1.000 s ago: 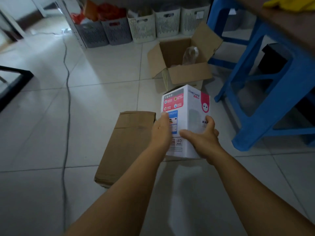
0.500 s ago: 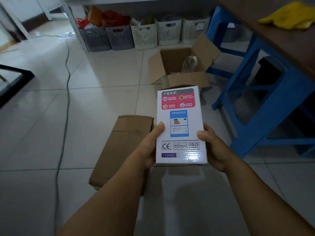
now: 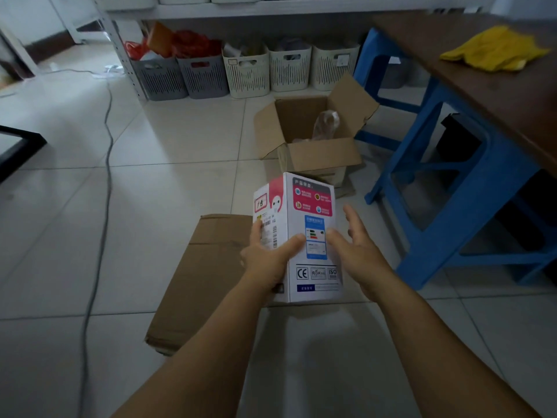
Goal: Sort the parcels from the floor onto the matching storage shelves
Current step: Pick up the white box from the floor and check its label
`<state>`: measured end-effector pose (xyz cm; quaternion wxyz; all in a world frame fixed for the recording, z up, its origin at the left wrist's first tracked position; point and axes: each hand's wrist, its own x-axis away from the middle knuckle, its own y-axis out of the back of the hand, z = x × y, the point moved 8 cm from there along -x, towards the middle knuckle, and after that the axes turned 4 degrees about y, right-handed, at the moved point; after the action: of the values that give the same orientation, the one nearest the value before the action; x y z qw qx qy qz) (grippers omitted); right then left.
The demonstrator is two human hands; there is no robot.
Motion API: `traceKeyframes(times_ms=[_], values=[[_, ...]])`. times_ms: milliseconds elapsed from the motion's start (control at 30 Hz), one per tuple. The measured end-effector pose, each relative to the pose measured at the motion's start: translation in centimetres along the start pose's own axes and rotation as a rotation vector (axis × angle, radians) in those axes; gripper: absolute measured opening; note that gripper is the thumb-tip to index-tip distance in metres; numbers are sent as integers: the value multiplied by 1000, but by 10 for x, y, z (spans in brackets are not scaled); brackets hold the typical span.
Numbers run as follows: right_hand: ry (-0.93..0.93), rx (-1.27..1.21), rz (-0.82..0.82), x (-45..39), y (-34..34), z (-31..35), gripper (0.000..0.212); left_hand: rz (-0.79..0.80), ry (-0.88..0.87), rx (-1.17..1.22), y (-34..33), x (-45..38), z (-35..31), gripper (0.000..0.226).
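A white product box [image 3: 313, 236] with pink and blue labels is held upright above the floor. My left hand [image 3: 266, 260] grips its left corner, thumb across the front face and fingers on the barcode side. My right hand [image 3: 360, 251] is spread beside the box's right edge, fingers straight; its thumb tip touches the front face. A flat brown cardboard parcel [image 3: 208, 276] lies on the tiles under my left forearm. The storage shelf [image 3: 271, 9] runs along the back, with several slatted baskets [image 3: 247, 72] beneath it.
An open cardboard carton [image 3: 319, 158] with a plastic bag inside stands behind the box. Blue stools [image 3: 470, 206] and a brown table with a yellow cloth [image 3: 494, 48] fill the right side. A grey cable [image 3: 105, 164] trails across the left floor. A black frame [image 3: 18, 146] sits far left.
The box has been turned so its barcode side now faces left. My right hand has let go and spread open beside it. The view has tilted up toward the shelf.
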<state>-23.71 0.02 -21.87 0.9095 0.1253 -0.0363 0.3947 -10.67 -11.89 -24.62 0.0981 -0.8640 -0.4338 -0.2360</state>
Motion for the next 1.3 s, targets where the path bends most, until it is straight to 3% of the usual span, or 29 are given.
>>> traceKeyframes(times_ms=[100,233,367,500,733,933,1133,1300], values=[[23,-57,58,-1,-18,10,55,-132,-5,-222,1,4,-8,118],[35,-80,84,1,-38,6,53,-157,-63,-368,-10,9,-18,100],[20,-186,62,-1,-25,2,49,-134,-70,-197,-9,7,-21,81],[18,-294,20,-3,-2,2,40,-75,40,95,-4,8,-20,35],[-86,-425,-32,-3,11,-13,33,52,-42,258,-10,6,-25,26],[-88,-352,-27,-4,12,-18,32,128,-22,309,-9,-6,-7,44],[-78,-295,-37,-6,18,-11,29,229,-41,250,-13,-16,3,114],[-52,-264,-33,-3,17,-2,27,277,-37,252,-18,-15,4,119]])
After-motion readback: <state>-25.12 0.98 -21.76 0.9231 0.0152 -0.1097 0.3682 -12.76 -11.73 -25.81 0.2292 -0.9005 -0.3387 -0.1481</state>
